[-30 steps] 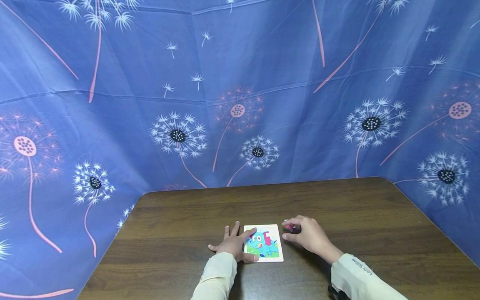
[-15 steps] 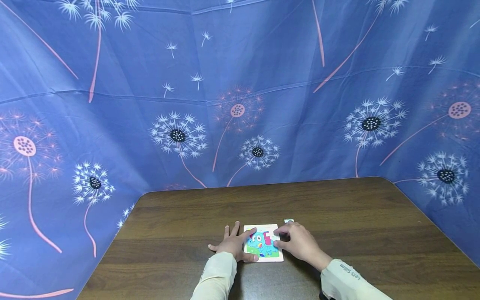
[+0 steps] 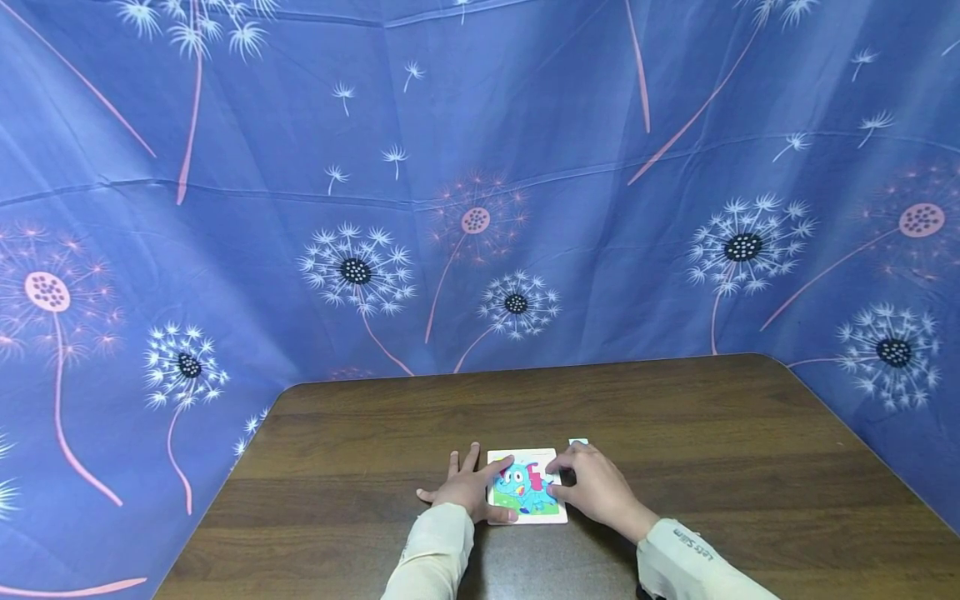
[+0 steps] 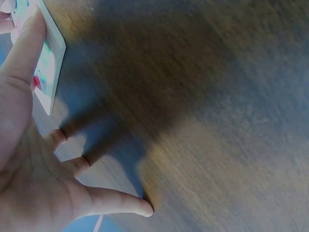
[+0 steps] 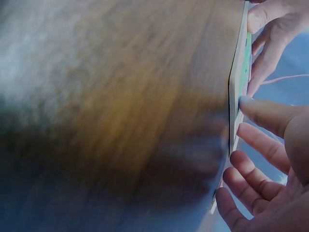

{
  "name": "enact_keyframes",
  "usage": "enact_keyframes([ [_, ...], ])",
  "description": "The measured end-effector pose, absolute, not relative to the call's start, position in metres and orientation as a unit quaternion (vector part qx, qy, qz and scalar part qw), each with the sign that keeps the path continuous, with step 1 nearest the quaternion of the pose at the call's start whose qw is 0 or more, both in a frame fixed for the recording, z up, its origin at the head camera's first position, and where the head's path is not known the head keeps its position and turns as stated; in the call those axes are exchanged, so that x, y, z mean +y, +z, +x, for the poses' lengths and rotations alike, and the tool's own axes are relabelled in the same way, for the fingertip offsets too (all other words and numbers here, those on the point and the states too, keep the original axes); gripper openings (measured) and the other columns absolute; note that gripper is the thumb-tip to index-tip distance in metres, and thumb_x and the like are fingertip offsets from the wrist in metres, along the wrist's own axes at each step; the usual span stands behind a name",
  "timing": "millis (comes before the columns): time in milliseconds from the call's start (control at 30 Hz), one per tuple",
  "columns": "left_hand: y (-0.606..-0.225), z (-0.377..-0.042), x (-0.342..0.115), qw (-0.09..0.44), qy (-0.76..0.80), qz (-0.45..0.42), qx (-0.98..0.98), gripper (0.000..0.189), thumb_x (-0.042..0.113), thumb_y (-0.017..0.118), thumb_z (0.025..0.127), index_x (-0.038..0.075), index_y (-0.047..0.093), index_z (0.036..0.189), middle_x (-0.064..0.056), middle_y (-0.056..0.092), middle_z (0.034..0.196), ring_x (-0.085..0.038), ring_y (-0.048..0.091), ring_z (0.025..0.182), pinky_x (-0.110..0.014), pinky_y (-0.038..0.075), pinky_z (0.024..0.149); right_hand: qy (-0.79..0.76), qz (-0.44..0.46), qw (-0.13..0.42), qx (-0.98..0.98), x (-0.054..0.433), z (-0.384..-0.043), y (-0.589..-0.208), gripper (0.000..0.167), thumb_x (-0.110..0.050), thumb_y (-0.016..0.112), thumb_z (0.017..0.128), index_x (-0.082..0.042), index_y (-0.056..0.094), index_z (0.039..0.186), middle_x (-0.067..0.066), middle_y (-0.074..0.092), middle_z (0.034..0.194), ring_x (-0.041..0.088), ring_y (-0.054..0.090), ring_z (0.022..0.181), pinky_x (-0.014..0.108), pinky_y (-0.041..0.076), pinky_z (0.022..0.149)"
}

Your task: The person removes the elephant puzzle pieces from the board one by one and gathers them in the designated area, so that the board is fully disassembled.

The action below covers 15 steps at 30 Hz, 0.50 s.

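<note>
A square jigsaw puzzle board (image 3: 528, 518) with a pale border and a blue cartoon elephant lies on the table. My left hand (image 3: 467, 490) rests at its left side, fingers spread; thumb and index finger lie over the board, the other fingertips on the table. At the board's upper right, my right hand (image 3: 597, 488) pinches a small puzzle piece (image 3: 552, 478) between thumb and index finger, mostly covered by them. In the right wrist view the thumb tip (image 5: 245, 100) is right at the board, the other fingers loosely bent beside it.
Another loose puzzle piece (image 3: 577, 441) lies just beyond the right hand, partly hidden by it. The brown wooden table (image 3: 390, 417) reaches back to a blue dandelion-print cloth (image 3: 600, 275), which hangs behind and at both sides.
My right hand has moved left from the loose pieces to the board's right side, bringing a puzzle piece; the other piece stays behind. The left hand has kept its place.
</note>
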State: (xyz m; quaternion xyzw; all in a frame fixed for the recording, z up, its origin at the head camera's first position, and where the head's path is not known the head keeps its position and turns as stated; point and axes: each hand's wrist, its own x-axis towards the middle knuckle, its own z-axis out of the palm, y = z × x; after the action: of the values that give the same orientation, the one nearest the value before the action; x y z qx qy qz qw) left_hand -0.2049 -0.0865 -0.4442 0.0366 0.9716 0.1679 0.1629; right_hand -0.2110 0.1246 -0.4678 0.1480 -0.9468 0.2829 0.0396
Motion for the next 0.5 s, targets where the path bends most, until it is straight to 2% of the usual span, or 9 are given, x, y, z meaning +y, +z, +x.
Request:
enact_keyframes([
  [333, -0.4447, -0.2041, -0.0860, 0.162, 0.167, 0.037, 0.972, 0.083, 0.047, 0.085, 0.078, 0.042, 0.046, 0.151, -0.006, 0.024, 0.167, -0.039, 0.016, 0.154, -0.091, 0.020, 0.093, 0.292, 0.141, 0.055, -0.944, 0.1219, -0.2120, -0.4681, 0.022, -0.016, 0.092, 0.074, -0.018, 0.074, 0.088, -0.001, 0.067, 0.096, 0.035, 0.062, 0.115, 0.057, 0.050, 0.095],
  [500, -0.4446, -0.2038, -0.0861, 0.162, 0.163, 0.037, 0.973, 0.083, 0.048, 0.085, 0.078, 0.042, 0.046, 0.152, -0.006, 0.024, 0.167, -0.039, 0.016, 0.154, -0.090, 0.021, 0.093, 0.294, 0.149, 0.072, -0.941, 0.1215, -0.2125, -0.4700, 0.027, -0.013, 0.093, 0.071, -0.020, 0.071, 0.085, -0.004, 0.062, 0.090, 0.024, 0.063, 0.097, 0.048, 0.052, 0.086],
])
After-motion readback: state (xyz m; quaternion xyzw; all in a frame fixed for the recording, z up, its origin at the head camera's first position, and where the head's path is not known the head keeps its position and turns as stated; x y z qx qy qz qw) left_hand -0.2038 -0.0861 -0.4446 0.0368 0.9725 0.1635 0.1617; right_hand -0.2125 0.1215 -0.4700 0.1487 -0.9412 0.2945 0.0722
